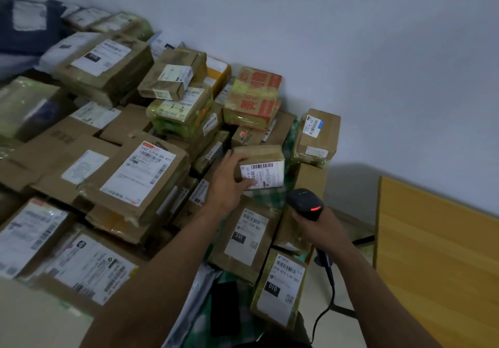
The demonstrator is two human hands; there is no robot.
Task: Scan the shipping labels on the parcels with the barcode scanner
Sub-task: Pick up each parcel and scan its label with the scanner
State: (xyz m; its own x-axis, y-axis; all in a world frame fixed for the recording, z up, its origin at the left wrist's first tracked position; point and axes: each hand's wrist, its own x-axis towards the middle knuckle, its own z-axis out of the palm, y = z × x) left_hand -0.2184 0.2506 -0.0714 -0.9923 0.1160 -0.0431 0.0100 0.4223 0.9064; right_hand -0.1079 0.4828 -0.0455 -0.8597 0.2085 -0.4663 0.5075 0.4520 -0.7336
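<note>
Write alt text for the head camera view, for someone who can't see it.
A left hand grips a small labelled parcel while the right hand holds a black barcode scanner near it. More taped parcels are piled against a pale wall.

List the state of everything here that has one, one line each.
left hand, grips the small parcel
small parcel, sealed, label facing up
right hand, grips the barcode scanner
barcode scanner, red light on
231 parcel, lying label up
010 parcel, lying label up
</note>
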